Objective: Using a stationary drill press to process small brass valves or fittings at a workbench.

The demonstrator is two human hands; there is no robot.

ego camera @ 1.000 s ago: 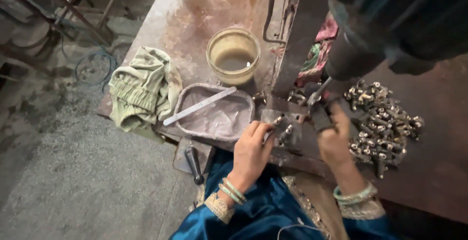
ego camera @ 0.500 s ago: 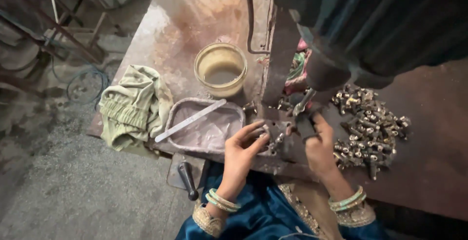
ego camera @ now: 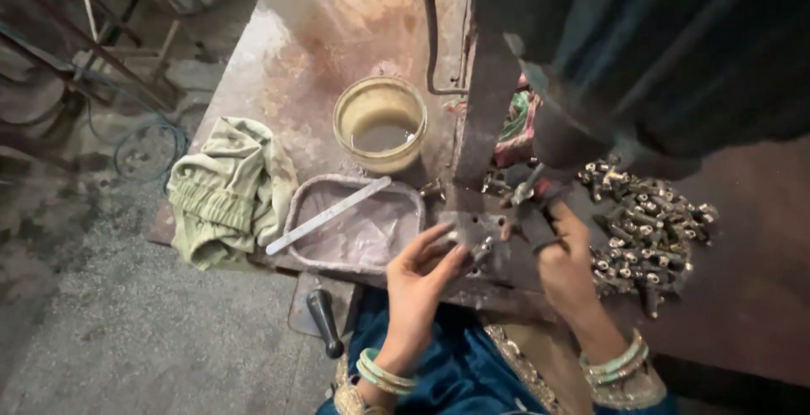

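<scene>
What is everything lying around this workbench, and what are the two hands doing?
Small metal fittings: a heap, too many to count, dull grey and brass, on the bench at right.
Round plastic tub: one, yellowish, holding murky liquid, middle of the bench.
Shallow rectangular tray: one, grey, bench's near edge.
Flat metal strip: one, pale, lying slantwise across the tray.
Crumpled cloth: one, pale green, left edge of the bench.
Dark handled tool: one, black, below the tray.
Upright machine column: one, dark, rusty, bench centre.
Left hand: fingertips pinching a small metal piece at the machine's base plate.
Right hand: gripping a dark lever beside the heap.
</scene>
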